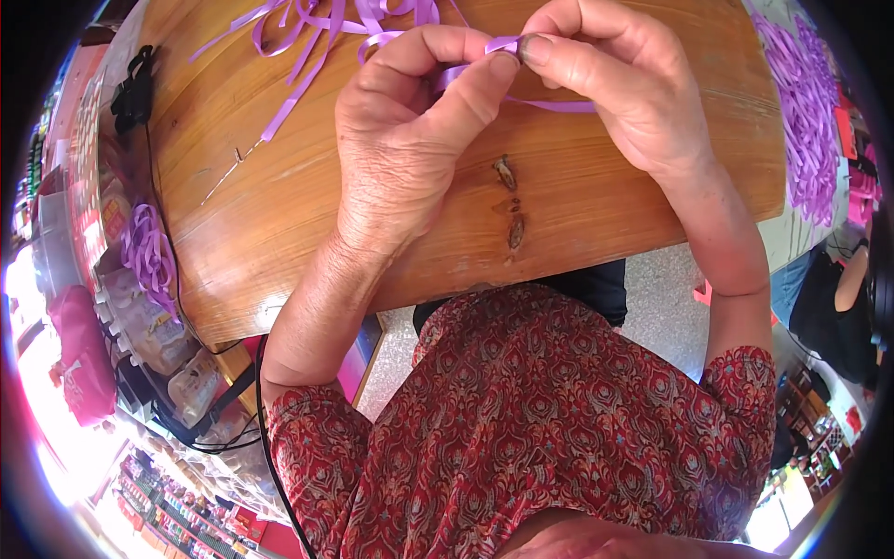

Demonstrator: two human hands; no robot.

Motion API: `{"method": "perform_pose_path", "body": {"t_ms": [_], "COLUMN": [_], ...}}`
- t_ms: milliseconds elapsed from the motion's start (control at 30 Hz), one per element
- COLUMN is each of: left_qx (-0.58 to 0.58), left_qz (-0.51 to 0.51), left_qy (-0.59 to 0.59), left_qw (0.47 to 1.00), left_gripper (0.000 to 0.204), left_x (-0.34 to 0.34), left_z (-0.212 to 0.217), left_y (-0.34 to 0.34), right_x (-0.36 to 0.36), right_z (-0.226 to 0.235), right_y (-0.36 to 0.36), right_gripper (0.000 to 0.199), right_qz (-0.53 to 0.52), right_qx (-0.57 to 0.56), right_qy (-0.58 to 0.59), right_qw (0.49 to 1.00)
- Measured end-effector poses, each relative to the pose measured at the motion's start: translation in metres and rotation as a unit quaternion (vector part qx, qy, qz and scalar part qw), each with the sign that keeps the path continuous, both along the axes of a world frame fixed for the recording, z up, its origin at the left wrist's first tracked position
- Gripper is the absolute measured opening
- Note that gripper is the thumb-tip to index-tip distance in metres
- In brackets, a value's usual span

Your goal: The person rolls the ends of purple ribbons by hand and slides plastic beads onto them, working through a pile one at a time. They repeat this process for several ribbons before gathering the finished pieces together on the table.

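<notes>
Purple satin ribbon point(503, 44) is over mid wooden table point(587, 210), L hand point(400, 140) & R hand point(629, 88) each pinching it, thumb nr index. Prob. midway: fold made, unreleased; loose strands point(296, 96) twd far L corner prob. left; can't tell if ribbon pile point(803, 116) past R edge is done.

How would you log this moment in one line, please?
left hand: pinching purple ribbon; right hand: pinching same ribbon; wooden table: below both hands

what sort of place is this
Probably a small shop or craft workroom: there are stocked shelves, a heap of purple ribbons and a wooden table.
</notes>
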State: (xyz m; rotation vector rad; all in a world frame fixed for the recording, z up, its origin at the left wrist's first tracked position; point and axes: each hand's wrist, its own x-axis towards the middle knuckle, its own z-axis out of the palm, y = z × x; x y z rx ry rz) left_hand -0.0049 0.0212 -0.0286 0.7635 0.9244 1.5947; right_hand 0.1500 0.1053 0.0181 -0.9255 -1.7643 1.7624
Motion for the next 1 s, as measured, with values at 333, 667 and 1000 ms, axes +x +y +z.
{"method": "perform_pose_path", "body": {"t_ms": [333, 667, 1000], "left_qx": [0.019, -0.003, 0.031], "left_qz": [-0.042, -0.013, -0.015], "left_qy": [-0.088, -0.083, -0.006], "left_qw": [0.995, 0.996, 0.999], "left_gripper": [0.013, 0.013, 0.011], "left_x": [-0.006, -0.003, 0.004], "left_z": [-0.005, -0.006, 0.006], "left_y": [0.002, 0.000, -0.001], "right_x": [-0.010, 0.002, -0.024], "right_z": [-0.035, 0.016, -0.050], "right_y": [0.021, -0.010, 0.043], "right_gripper": [0.008, 0.010, 0.010], "right_qz": [0.186, 0.018, 0.156], "right_qx": [0.300, 0.321, 0.421], "right_qy": [0.383, -0.011, 0.458], "right_qw": [0.854, 0.947, 0.767]}}
